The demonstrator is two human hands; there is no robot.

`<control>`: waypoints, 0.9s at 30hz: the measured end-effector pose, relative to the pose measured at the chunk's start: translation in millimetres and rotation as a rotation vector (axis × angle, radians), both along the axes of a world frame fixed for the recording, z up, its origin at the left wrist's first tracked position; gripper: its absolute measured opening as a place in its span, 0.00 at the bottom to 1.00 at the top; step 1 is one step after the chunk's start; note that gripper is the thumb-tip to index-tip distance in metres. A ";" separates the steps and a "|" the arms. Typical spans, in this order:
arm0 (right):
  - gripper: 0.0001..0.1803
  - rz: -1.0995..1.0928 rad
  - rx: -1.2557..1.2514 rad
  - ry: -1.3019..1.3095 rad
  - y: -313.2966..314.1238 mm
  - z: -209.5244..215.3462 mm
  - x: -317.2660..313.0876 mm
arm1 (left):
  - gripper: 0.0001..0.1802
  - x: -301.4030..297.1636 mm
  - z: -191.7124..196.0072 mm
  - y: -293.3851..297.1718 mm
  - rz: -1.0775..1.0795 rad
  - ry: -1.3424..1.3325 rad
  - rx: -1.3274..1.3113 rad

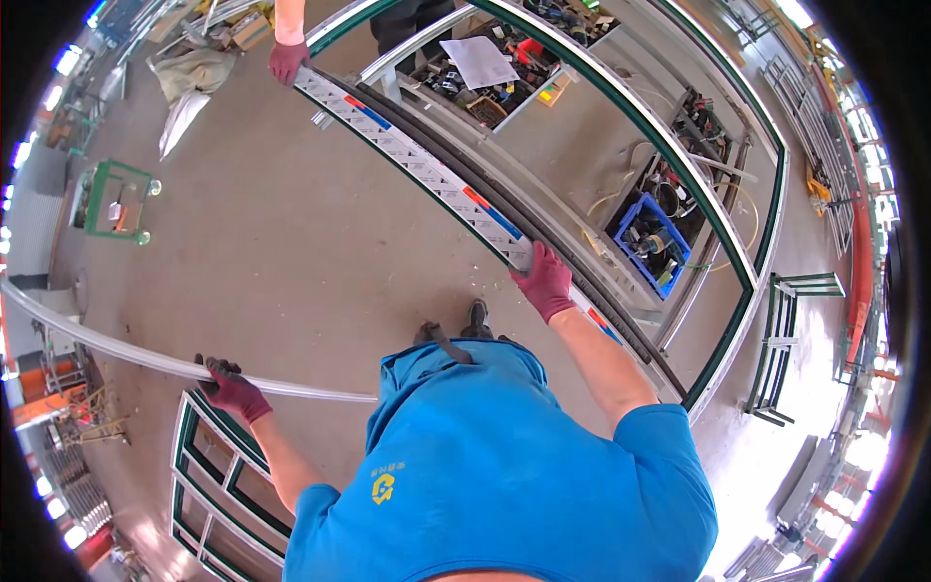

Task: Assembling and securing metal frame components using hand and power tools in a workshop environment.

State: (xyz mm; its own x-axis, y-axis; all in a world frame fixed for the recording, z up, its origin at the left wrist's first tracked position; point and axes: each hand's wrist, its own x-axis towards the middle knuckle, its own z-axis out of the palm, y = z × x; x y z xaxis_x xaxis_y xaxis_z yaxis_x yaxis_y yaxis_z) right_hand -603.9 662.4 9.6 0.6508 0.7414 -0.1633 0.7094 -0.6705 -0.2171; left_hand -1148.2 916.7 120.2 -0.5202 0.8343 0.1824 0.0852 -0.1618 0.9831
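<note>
My left hand (234,388), in a dark red glove with dark fingertips, is closed around a long, thin, pale grey strip (126,351). The strip reaches from the left rim to a tip in front of my shirt. My right hand (545,281), gloved in dark red, grips the near side of a large window frame (427,177) with green edges. Printed white film with blue and red marks covers that side. Another person's gloved hand (288,61) holds the frame's far left corner. The undersides of my right fingers are partly hidden.
Under the frame stands a metal workbench with a blue crate (652,244) of tools and a white paper sheet (479,62). Green-edged frames (218,475) lie at lower left. A green trolley (120,200) stands left, a dark green rack (779,339) right.
</note>
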 end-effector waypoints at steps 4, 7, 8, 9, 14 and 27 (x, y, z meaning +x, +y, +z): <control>0.46 0.000 -0.069 -0.036 5.7 -5.8 2.7 | 0.20 4.6 11.3 4.1 -0.066 -0.041 0.093; 0.44 -0.041 -0.079 -0.012 4.7 -0.4 4.2 | 0.22 25.6 22.8 4.7 -0.076 0.081 0.125; 0.45 -0.062 -0.070 0.021 4.7 2.2 4.5 | 0.23 30.0 23.8 5.8 -0.099 0.071 0.151; 0.45 -0.066 -0.059 0.022 2.3 -0.2 6.3 | 0.25 36.3 27.1 5.2 -0.142 0.095 0.186; 0.48 -0.021 0.142 -0.110 -4.6 3.2 -7.4 | 0.27 91.9 37.3 -13.6 -0.421 0.084 0.246; 0.30 -0.034 1.351 0.891 10.8 212.5 -101.9 | 0.21 260.4 51.4 -67.3 -1.274 0.722 0.344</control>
State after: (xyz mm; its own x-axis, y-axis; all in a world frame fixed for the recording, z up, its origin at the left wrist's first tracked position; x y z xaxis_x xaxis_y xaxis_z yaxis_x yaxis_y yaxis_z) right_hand -705.8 673.2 222.2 0.7294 0.6377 0.2474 0.0315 0.3300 -0.9435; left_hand -887.7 849.4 171.6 0.7849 0.5104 0.3514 0.1496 -0.7063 0.6920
